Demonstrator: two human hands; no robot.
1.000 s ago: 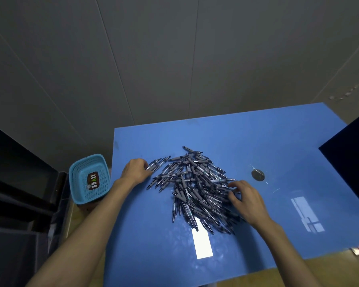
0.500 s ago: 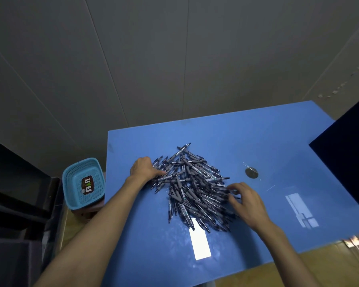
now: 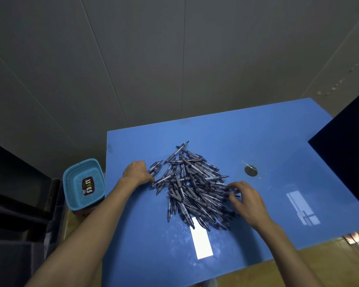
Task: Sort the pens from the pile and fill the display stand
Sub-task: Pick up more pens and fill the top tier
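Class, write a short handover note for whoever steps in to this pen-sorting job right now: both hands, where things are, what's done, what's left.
Left hand: resting on the left edge of the pile of grey-and-dark pens, fingers among a few stray pens; whether it grips any is unclear.
Right hand: fingers spread open, touching the pile's right edge.
The pile lies mid blue tabletop. No display stand is clearly visible.
Done: nothing sorted.
Left: all sorting and filling.

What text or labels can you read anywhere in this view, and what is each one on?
"LIVES", as best it reads, sideways on the dark sticker inside the basket.
Print on the pens: too small to read.
Nothing readable on the table or the dark panel.
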